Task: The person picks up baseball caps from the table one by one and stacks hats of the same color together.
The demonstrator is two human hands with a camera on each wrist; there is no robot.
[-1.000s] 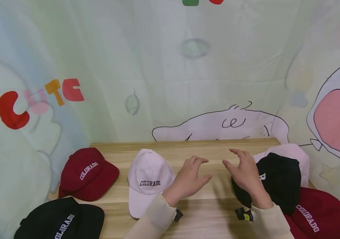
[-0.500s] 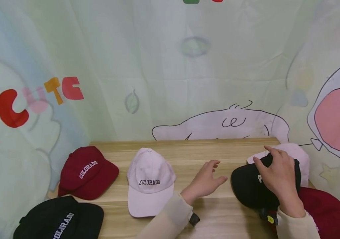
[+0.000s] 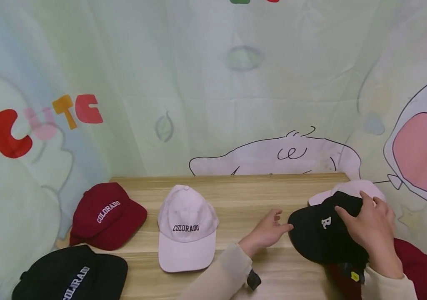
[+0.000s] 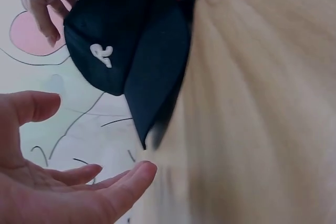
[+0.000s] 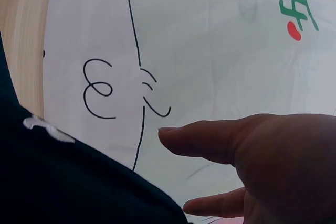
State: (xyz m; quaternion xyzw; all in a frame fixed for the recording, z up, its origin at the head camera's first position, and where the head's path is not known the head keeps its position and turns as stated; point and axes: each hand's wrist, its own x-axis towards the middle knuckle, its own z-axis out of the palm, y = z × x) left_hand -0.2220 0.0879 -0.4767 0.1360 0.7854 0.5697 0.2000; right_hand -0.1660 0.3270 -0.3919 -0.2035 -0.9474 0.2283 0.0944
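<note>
A black cap (image 3: 320, 233) with a white letter R lies at the right, its brim pointing left, over part of a red cap (image 3: 419, 268). At the brim's left edge is my left hand (image 3: 267, 231), its fingers extended and parted; the left wrist view shows a small gap between that hand (image 4: 79, 187) and the brim (image 4: 157, 61). My right hand (image 3: 374, 227) is at the back of the black cap's crown, thumb and fingers apart. In the right wrist view, the right hand (image 5: 252, 150) has straight fingers near the crown. Whether it touches the cloth I cannot tell.
Behind the black cap sits a pale pink cap (image 3: 359, 188). Another pale pink cap (image 3: 187, 233) stands mid-table. A red cap (image 3: 106, 218) and a black cap (image 3: 74, 277) occupy the left. A printed curtain (image 3: 206, 83) borders the wooden table (image 3: 250, 191).
My right hand has moved right, across the front of the black cap to the back of its crown. My left hand has shifted right towards the brim.
</note>
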